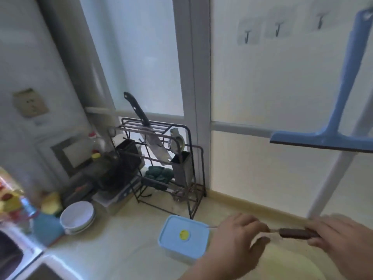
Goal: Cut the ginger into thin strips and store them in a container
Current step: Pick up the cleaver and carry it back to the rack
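No legible text, brand, number or sign appears in the head view. The blue-lidded container (182,238) carries a round yellow sticker (184,234); its marking is too blurred to read. A tan paper label (30,103) on the wall at left shows dark marks, likewise unreadable.

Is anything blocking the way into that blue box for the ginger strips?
Yes: the blue lid sits on the container, closing it. No ginger is visible. The right hand grips a brown-handled knife; the left hand hovers beside the container.
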{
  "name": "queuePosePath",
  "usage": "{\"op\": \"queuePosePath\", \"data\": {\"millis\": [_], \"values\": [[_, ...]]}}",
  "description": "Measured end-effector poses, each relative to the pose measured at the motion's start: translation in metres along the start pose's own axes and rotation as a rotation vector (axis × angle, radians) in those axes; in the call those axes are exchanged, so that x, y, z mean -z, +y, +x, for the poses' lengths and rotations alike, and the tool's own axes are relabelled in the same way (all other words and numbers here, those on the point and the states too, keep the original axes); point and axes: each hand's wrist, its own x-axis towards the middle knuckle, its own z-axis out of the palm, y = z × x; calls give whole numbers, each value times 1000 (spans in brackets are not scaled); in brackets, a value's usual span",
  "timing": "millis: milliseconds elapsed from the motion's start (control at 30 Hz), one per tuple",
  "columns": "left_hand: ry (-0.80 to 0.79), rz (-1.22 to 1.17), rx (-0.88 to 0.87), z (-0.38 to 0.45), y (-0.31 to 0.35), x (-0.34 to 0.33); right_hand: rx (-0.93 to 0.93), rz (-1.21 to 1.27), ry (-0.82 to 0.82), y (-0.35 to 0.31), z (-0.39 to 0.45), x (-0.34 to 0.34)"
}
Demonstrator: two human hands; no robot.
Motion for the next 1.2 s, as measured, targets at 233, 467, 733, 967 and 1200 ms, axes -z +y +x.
{"op": "queuePosePath", "data": {"millis": [233,467,733,967,1200], "values": [[435,213,-117,65,-20,188,-55,320,40,-91,174,171],[335,-51,208,135,-58,355,-21,326,128,-170,339,246],[278,51,314,158,-138,394,-119,305,183,-202,427,200],[251,-8,318,154,-164,386,-137,247,116,-210,446,186],[181,54,379,142,-180,371,-190,224,-9,-221,464,135]]}}
